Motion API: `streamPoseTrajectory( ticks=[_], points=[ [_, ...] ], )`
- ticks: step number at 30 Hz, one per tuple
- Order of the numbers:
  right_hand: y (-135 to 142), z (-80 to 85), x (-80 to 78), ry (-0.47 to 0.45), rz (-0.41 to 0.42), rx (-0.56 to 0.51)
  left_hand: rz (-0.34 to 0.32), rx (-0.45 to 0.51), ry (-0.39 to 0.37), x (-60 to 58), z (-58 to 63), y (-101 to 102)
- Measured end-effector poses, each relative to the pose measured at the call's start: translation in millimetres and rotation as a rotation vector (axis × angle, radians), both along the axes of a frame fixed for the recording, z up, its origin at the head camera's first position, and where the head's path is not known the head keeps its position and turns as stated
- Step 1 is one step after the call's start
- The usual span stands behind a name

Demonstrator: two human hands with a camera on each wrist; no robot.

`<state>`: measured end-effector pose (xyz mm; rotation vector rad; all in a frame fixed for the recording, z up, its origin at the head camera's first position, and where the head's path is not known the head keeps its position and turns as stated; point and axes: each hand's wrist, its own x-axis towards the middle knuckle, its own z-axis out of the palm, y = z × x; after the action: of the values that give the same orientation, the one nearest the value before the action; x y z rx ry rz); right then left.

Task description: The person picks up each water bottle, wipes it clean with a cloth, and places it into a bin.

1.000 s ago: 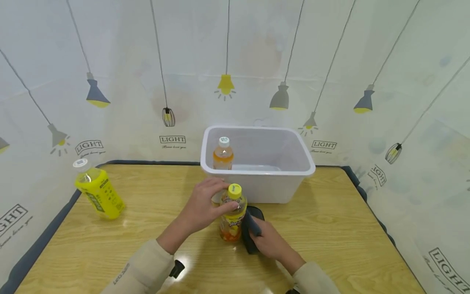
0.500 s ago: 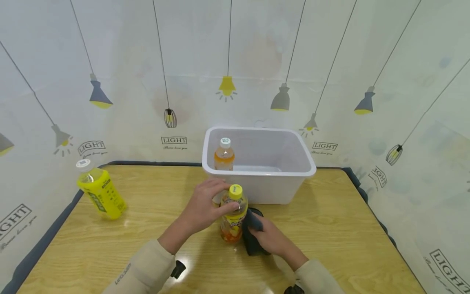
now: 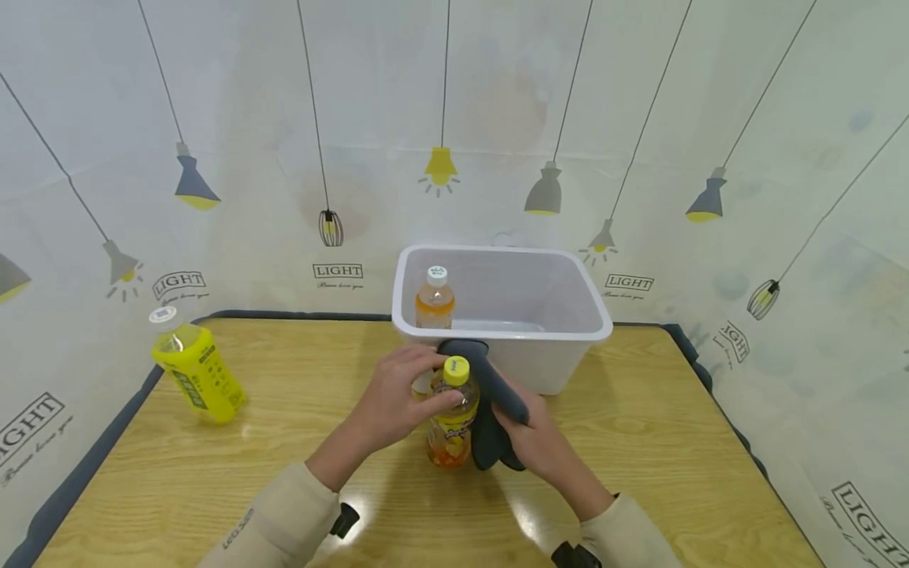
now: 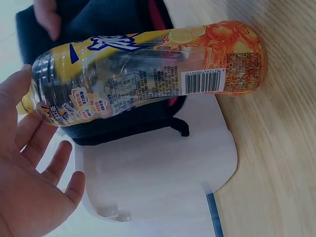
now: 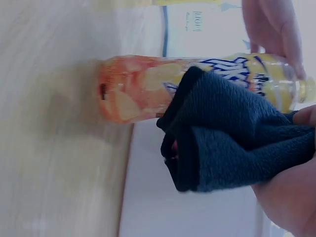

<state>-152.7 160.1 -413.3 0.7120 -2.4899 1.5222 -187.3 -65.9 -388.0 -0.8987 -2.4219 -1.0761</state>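
Note:
A clear drink bottle (image 3: 452,430) with a yellow cap and a yellow and orange label stands upright on the table. My left hand (image 3: 394,398) pinches it near the shoulder, thumb in front, the other fingers around the far side. My right hand (image 3: 541,443) grips a folded dark blue-grey cloth (image 3: 497,386), whose upper part reaches behind the bottle's neck. In the right wrist view the bunched cloth (image 5: 232,133) covers part of the label. The left wrist view shows the cloth (image 4: 98,24) behind the bottle (image 4: 148,74), with the barcode side facing the camera.
Just behind the hands stands a white plastic bin (image 3: 511,359), holding an orange-labelled bottle (image 3: 434,306) with a white cap. At the table's left is a bright yellow bottle (image 3: 202,375). A printed fabric wall (image 3: 270,158) borders the wooden table (image 3: 682,473).
My right hand has lifted the cloth from low at the bottle's right side, and its top now wraps behind the neck. My left hand keeps its hold on the bottle, which stays in place.

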Motion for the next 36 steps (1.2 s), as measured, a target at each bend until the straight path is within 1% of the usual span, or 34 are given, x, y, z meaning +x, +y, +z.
streamPoseTrajectory(
  ticks=[2,5,10,13,15,17,20,21,24,26,30,33,36],
  points=[
    [-2.0,3.0,0.5,0.038,0.019,0.023,-0.007,0.007,0.001,-0.2,0.0,0.0],
    [-5.1,3.4,2.4,0.062,0.029,0.058,-0.015,0.022,0.007,-0.6,-0.4,-0.1],
    [-5.6,-2.1,3.2,0.049,0.021,0.058,-0.02,0.032,0.005,-0.3,-0.4,0.1],
    [-3.5,-10.2,2.7,0.04,0.0,0.057,-0.017,0.033,0.005,0.1,0.5,0.0],
    [-1.7,-19.2,2.9,-0.007,-0.008,0.067,-0.014,0.033,0.007,0.3,0.8,0.2],
    [0.3,-30.2,3.4,-0.078,-0.004,0.084,-0.01,0.03,0.008,0.4,0.9,0.6],
    [1.7,-46.8,2.9,-0.178,0.017,0.145,-0.006,0.024,0.005,0.5,0.5,1.0],
    [2.0,-51.2,2.4,-0.196,0.022,0.164,-0.006,0.022,0.003,0.4,0.5,1.2],
    [1.0,-59.7,0.9,-0.206,0.028,0.219,-0.002,0.017,-0.007,0.6,0.1,0.6],
    [0.7,-62.1,-0.2,-0.214,0.03,0.235,0.0,0.016,-0.016,0.5,-0.2,0.3],
    [1.7,-63.0,-3.3,-0.225,0.018,0.233,-0.002,0.019,-0.018,0.1,-1.6,0.0],
    [2.9,-60.4,-6.1,-0.215,-0.01,0.22,-0.001,0.014,-0.007,-0.4,-2.4,0.9],
    [3.8,-55.6,-9.6,-0.189,-0.016,0.192,-0.01,0.003,0.001,-0.7,-2.2,2.5]
  ],
)
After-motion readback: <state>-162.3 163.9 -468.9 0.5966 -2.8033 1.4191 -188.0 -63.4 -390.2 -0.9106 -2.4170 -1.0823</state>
